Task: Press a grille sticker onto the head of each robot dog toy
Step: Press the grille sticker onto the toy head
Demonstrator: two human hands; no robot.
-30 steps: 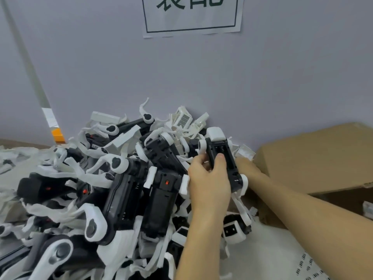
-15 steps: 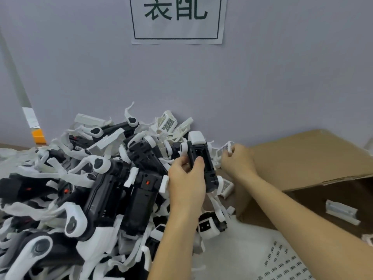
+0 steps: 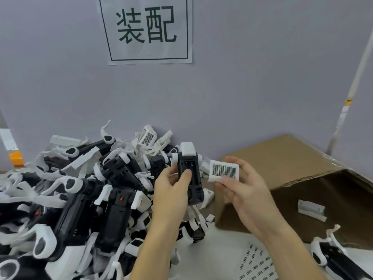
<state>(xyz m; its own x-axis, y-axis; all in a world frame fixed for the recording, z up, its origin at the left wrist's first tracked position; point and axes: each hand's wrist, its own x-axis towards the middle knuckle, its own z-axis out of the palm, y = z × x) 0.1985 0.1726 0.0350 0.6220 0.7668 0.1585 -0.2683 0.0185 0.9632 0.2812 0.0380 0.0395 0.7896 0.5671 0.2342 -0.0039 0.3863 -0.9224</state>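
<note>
Between the two hands, just above the heap, a black-bodied robot dog toy (image 3: pixel 189 174) is held belly-up, its white end piece pointing toward the wall. The left hand (image 3: pixel 171 190) grips it, fingers curled behind the body and the thumb pressed on the dark underside. Just right of that thumb, the right hand (image 3: pixel 242 188) holds a white head piece (image 3: pixel 224 171) that carries a grille sticker (image 3: pixel 224 170), a dark grid on its flat face turned toward the camera; the fingers (image 3: pixel 226 183) support it from below and the thumb sits along its right edge. The head piece nearly touches the toy's body, though I cannot tell whether the two are joined.

Left of the left hand's fingers, a large pile of robot dog toys (image 3: pixel 80 188) lies tangled, black bodies and white legs mixed. Beyond them, another head with a grille (image 3: pixel 148 137) sticks up against the wall. Right of the right hand, a brown cardboard box (image 3: pixel 282 162) lies on its side with a white part (image 3: pixel 310 210) inside. Below the right wrist, a sheet of grille stickers (image 3: pixel 256 263) rests on the white tabletop (image 3: pixel 222 239). Above, a paper sign (image 3: pixel 146 29) hangs on the wall.
</note>
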